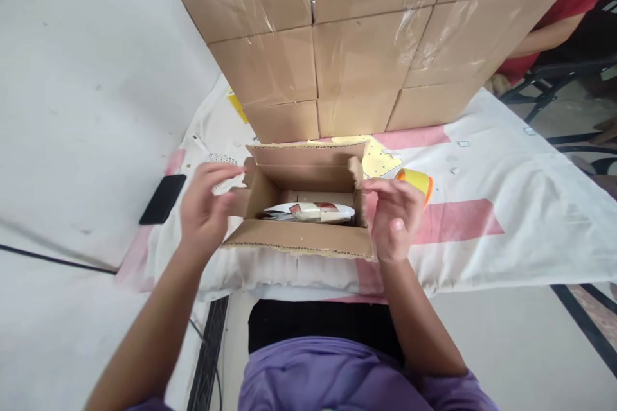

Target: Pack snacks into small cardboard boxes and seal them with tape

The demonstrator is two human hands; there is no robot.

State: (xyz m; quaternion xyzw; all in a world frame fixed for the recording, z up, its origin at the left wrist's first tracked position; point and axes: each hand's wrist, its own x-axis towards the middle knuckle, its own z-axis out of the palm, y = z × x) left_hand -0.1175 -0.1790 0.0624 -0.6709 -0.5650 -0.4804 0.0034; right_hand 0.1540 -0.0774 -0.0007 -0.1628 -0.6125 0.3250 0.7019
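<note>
In front of me on the table stands an open cardboard box (299, 234), its flaps spread outward. Inside, along the near wall, lies a white packet with reddish-brown patches (313, 210); its exact kind I cannot make out. My left hand (207, 202) is at the box's left flap, fingers apart and thumb raised, with nothing held. At the right side, my right hand (395, 212) has its fingers stretched toward the right flap (355, 173). Those fingertips are at the flap's edge; whether they touch it is unclear.
Behind the box rises a wall of stacked, film-wrapped cartons (366, 58). A yellow-and-orange tape roll (415, 183) sits at the right, a black phone (164, 199) at the left. Part of another person in a red sleeve (578, 0) shows at upper right, near dark chairs.
</note>
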